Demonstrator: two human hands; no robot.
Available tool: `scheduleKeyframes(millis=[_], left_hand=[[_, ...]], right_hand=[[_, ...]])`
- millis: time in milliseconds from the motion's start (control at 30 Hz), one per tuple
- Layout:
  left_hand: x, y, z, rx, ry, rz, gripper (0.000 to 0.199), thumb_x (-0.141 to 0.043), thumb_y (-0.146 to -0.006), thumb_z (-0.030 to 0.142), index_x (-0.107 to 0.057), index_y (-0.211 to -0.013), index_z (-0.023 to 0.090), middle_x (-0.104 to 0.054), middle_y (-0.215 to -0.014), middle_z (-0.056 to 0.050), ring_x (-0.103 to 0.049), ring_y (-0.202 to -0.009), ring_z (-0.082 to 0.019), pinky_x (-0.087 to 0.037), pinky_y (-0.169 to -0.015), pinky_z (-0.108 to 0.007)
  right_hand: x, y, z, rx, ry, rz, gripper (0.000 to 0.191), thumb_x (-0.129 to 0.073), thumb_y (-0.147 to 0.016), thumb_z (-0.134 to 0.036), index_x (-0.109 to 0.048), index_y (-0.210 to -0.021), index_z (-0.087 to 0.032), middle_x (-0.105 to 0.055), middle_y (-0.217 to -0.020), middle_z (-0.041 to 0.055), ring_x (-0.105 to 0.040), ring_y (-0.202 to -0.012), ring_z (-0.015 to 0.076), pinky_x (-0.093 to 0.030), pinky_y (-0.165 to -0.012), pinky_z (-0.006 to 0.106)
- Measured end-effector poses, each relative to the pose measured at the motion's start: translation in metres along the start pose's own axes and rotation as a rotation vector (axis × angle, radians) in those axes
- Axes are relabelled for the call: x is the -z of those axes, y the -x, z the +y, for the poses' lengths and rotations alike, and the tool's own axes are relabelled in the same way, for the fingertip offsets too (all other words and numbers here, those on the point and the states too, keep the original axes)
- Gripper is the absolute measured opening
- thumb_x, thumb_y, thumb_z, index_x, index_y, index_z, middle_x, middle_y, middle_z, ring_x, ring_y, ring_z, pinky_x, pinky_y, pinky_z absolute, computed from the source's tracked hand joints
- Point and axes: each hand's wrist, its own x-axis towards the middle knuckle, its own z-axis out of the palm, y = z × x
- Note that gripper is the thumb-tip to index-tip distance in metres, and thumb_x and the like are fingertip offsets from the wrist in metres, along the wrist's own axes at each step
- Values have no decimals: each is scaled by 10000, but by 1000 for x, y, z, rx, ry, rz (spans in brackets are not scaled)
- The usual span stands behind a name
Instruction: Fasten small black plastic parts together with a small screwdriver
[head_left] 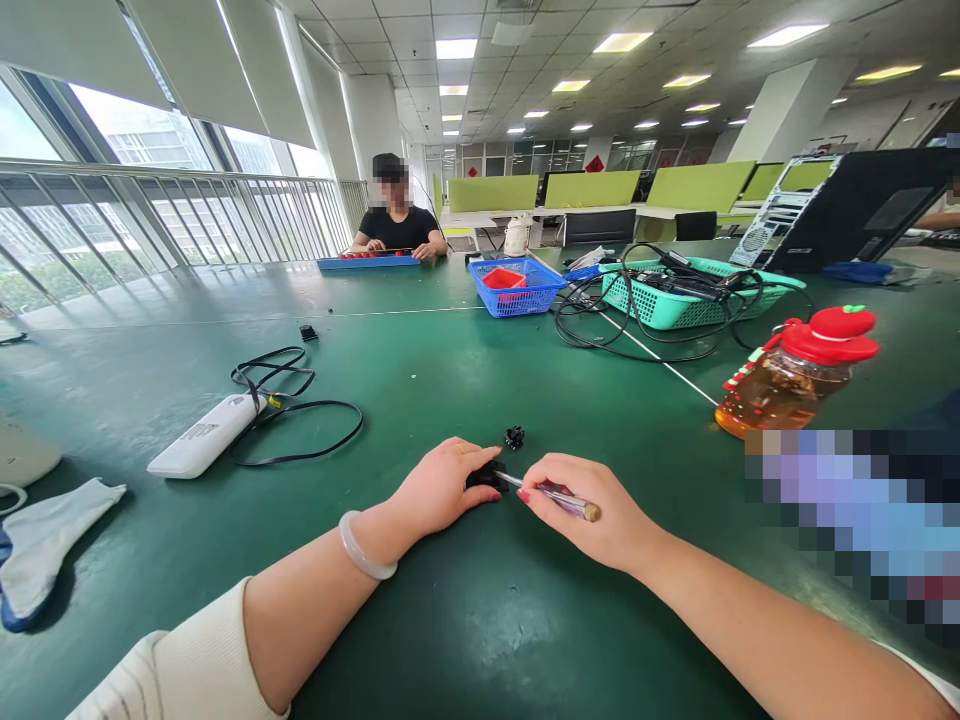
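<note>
My left hand (450, 485) is closed on a small black part (487, 477), pinching it between thumb and fingers against the green table (420, 620). A slim screwdriver (559, 497) with a clear shaft-like handle and a tan end is gripped in my right hand (589, 505). Its tip meets the black part, though the exact contact spot is too small to make out. Just beyond the two hands sits a little black piece (514, 437), touched by neither.
A white power strip (206, 437) with black cord lies left. Blue basket (523, 290), cable-filled teal basket (667, 305) and red-lidded bottle (799, 375) stand toward the back and right. A person (397, 225) sits across, beside a blue tray (367, 262). A cloth (52, 545) lies at left.
</note>
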Motion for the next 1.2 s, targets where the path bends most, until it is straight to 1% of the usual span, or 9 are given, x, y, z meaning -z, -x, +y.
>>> scheduleKeyframes(millis=[100,233,400,567,767,967,1200], left_hand=[[1,0,2,25,24,17,487,-666,-868,373,-567,-1323,230,-695,-1218,-62,-624,-1105,-238,-501,-979,-385],[2,0,3,36,32,42,463,-667,-868,346,-566,-1309,249,-700,-1204,-41,-620,-1106,-229,-505,-974,-379],[2,1,1,-4,20,59,426,-641,-888,335,-574,-1298,241,-696,-1204,-49,-610,-1113,-228,-504,-987,-394],[2,1,1,-64,-13,78,364,-596,-917,348,-615,-1260,227,-693,-1209,-71,-608,-1115,-236,-505,-997,-410],[3,0,2,-78,-32,72,355,-545,-946,347,-616,-1270,219,-679,-1238,-75,-594,-1131,-239,-496,-1017,-419],[4,1,3,-27,-28,70,331,-559,-937,336,-627,-1243,233,-644,-1246,-70,-591,-1122,-228,-511,-1000,-392],[3,2,5,5,-27,60,307,-536,-945,324,-610,-1227,230,-635,-1226,-75,-596,-1097,-228,-507,-998,-415]], right_hand=[[1,0,-1,-45,-22,-5,172,-544,-910,-277,-618,-765,-221,-632,-731,-15,-545,-628,110,-383,-569,221],[2,0,-1,-54,-24,-25,157,-553,-905,-280,-630,-779,-226,-635,-738,-13,-544,-626,112,-381,-563,222],[2,-1,0,-60,-17,-28,159,-556,-910,-287,-635,-785,-229,-637,-748,-13,-546,-638,111,-385,-572,219],[1,0,0,-50,-17,-31,162,-558,-911,-298,-635,-787,-228,-636,-750,-8,-547,-636,113,-391,-576,221],[1,-1,1,-54,-21,-42,161,-554,-916,-304,-631,-797,-227,-638,-760,-6,-548,-643,114,-394,-581,223],[2,-1,0,-64,-5,-58,168,-548,-917,-309,-633,-798,-225,-641,-773,-2,-547,-648,116,-391,-586,230],[1,-2,1,-30,9,-82,166,-553,-912,-318,-647,-812,-223,-635,-779,4,-542,-646,121,-397,-591,243]])
